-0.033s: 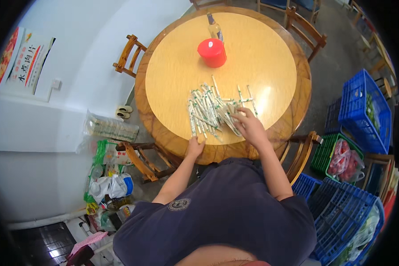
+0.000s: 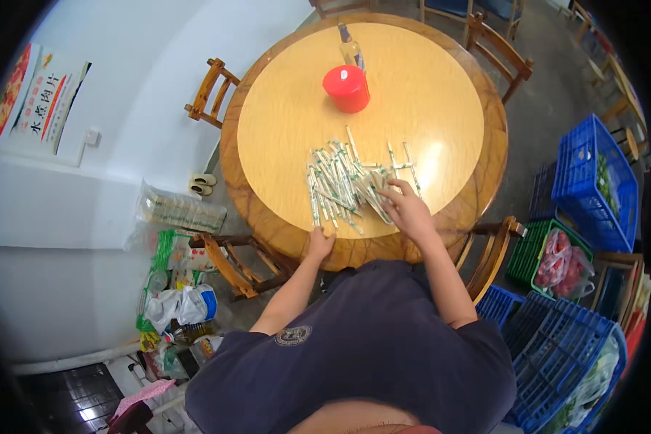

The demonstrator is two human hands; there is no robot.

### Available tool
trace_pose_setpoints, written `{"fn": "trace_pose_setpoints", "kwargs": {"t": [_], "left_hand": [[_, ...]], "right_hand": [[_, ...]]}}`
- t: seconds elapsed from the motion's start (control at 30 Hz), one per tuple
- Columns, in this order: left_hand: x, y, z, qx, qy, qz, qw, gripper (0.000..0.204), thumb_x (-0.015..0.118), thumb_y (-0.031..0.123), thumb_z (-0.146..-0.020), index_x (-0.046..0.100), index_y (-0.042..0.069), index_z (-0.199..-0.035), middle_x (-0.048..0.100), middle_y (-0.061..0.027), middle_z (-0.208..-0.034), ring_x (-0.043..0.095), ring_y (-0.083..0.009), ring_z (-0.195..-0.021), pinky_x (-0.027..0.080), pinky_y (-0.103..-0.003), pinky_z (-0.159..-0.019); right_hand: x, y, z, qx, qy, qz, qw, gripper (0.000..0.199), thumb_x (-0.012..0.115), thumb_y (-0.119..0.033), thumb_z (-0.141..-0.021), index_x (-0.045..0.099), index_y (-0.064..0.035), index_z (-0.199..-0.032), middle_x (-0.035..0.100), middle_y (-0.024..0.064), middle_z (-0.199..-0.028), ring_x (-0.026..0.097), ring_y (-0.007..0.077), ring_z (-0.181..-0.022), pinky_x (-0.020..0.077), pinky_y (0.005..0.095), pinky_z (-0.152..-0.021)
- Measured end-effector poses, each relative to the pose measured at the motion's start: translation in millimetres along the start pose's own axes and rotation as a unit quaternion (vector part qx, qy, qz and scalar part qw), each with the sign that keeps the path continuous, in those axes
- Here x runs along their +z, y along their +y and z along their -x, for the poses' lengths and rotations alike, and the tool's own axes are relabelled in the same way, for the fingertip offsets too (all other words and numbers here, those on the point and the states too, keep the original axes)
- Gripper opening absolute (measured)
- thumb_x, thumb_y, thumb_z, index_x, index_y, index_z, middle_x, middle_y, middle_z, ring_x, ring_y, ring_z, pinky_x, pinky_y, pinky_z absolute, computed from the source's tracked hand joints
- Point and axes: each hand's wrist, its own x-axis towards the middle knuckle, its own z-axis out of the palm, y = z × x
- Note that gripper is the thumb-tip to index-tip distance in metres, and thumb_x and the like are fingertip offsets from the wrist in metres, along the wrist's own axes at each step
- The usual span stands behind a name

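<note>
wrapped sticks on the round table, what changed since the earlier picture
Nothing visibly changed apart from a slight shift of the view. The right hand is still at the right part of the wrapped sticks, the left hand at the near edge of the round table; the red container and glass bottle stand as before.

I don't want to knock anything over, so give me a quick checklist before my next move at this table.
1. Red container upright, beyond both hands: ok.
2. Bottle standing behind it: ok.
3. Sticks all lined up: not ok; they lie at mixed angles.
4. Right hand at the heap's right side: ok; firmness of any grip: cannot tell.
5. Left hand at the table's near edge: ok.
</note>
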Motion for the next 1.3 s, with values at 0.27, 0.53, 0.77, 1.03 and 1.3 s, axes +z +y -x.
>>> {"fn": "trace_pose_setpoints", "kwargs": {"t": [0.27,0.53,0.77,1.03,1.3], "left_hand": [[0.8,6.3,3.0,-0.101,0.060,0.031,0.993,0.050,0.075,0.033,-0.083,0.052,-0.003,-0.108,0.058,-0.0269,-0.107,0.056,-0.0429,-0.107,0.046,-0.048,-0.089],[-10.6,-3.7,-35.9,-0.105,0.079,-0.038,0.991,0.044,0.073,0.029,-0.084,0.056,-0.004,-0.109,0.058,-0.0294,-0.114,0.058,-0.0443,-0.108,0.047,-0.049,-0.092],[-6.4,-27.5,-38.3,-0.076,0.070,-0.012,0.995,0.034,0.070,0.021,-0.084,0.061,-0.005,-0.103,0.068,-0.0228,-0.090,0.069,-0.0357,-0.074,0.055,-0.044,-0.071],[-30.3,7.9,21.0,-0.162,-0.046,0.240,0.956,0.019,0.064,0.010,-0.091,0.056,-0.002,-0.105,0.064,-0.0110,-0.082,0.066,-0.0207,-0.067,0.056,-0.034,-0.057],[-33.6,8.5,89.2,-0.203,-0.064,0.404,0.890,0.017,0.064,0.006,-0.094,0.053,0.001,-0.106,0.061,-0.0080,-0.090,0.065,-0.0153,-0.075,0.060,-0.028,-0.065]], "right_hand": [[-9.9,8.1,29.5,0.080,0.018,-0.087,0.993,0.027,0.066,-0.014,-0.091,0.065,-0.0103,-0.119,0.055,0.0119,-0.127,0.068,0.0222,-0.083,0.0542,0.0357,-0.075],[-32.8,10.3,62.0,0.105,-0.006,-0.115,0.988,0.019,0.065,-0.009,-0.091,0.067,-0.0035,-0.110,0.062,0.0129,-0.108,0.065,0.0235,-0.084,0.0526,0.0342,-0.076],[-38.9,9.3,73.9,0.120,0.003,-0.106,0.987,0.017,0.064,-0.008,-0.091,0.068,-0.0003,-0.106,0.064,0.0141,-0.094,0.066,0.0277,-0.086,0.0518,0.0362,-0.078],[-37.9,11.5,63.2,0.102,-0.010,-0.112,0.988,0.017,0.063,-0.009,-0.091,0.068,-0.0014,-0.107,0.065,0.0137,-0.096,0.066,0.0278,-0.088,0.0522,0.0356,-0.076],[-26.9,6.2,40.3,0.061,-0.042,-0.101,0.992,0.018,0.063,-0.010,-0.092,0.068,-0.0027,-0.107,0.066,0.0137,-0.097,0.066,0.0288,-0.087,0.0530,0.0359,-0.076]]}}
